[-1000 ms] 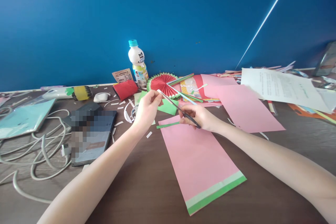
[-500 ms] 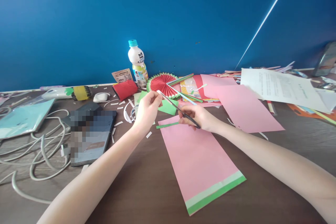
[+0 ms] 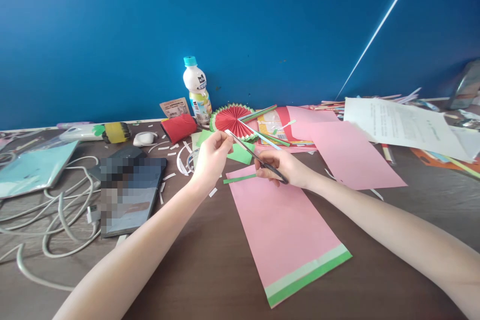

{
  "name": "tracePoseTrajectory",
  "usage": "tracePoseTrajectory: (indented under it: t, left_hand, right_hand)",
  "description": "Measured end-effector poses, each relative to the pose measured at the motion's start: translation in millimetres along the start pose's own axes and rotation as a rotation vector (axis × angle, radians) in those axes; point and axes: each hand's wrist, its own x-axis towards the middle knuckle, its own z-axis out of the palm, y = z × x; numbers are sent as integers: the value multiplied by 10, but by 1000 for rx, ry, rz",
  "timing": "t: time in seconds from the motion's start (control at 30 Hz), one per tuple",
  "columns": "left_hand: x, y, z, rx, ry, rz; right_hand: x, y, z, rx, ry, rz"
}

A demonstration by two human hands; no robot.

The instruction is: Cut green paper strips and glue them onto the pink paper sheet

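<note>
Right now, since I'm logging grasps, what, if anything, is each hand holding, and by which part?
The right hand holds scissors by the handles. The left hand pinches a small white piece, apparently paper; which part cannot be told.

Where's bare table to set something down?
Bare table: between left arm and green-edged sheet; between that sheet and right arm; right of plain pink sheet. Crowded: left side, with cables and dark device; along the wall, with bottle, fan, printed sheet.

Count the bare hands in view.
2: left hand, in front of the pleated fan, pinching a white piece; right hand, over the far end of the pink sheet, holding scissors.
</note>
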Motion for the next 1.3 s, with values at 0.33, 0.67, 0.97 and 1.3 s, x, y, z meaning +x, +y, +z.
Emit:
tracePoseTrajectory:
  t: [0.33,0.67,0.97,1.3]
  left_hand:
    - [-49,15,41,34,-42,-10]
    - [-50,-13,40,30,-80,-29]
    - [-44,-44,48,-35,-85,-67]
    - [-39,-6,31,-104,-90,-91]
  right_hand:
    - [2,12,-15,-17,2,-4]
    - [3,-9,-20,-3,1,0]
    - [1,0,-15,-16,15,13]
    - [-4,12,1,-3,34,8]
